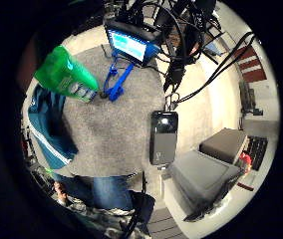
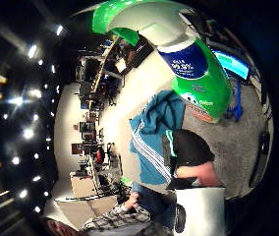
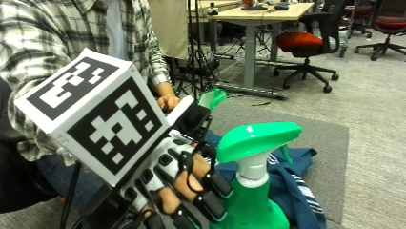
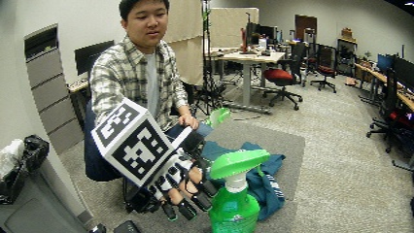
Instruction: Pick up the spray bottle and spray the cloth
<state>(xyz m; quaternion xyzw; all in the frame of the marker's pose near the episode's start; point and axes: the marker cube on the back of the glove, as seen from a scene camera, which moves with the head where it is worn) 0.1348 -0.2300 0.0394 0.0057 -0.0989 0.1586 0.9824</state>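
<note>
Nearest to me is my gloved right hand (image 3: 181,183), its fingers (image 3: 209,183) curled against the side of the spray bottle (image 3: 254,181), though I cannot tell whether they wrap fully round it. The bottle stands upright, long axis vertical, on the grey carpeted surface (image 3: 327,143). Its green plastic spray head (image 3: 257,138) juts away from my hand, above a white collar and a translucent green body bearing a blue label (image 2: 191,61). Just behind the bottle lies the cloth (image 3: 298,183), a rumpled teal garment with white stripes, spread on the same grey surface. My bare left hand (image 3: 168,101) rests near my lap. Around me is an office room: a wooden desk (image 3: 263,14), a red-seated office chair (image 3: 304,40) and grey floor carpet.
</note>
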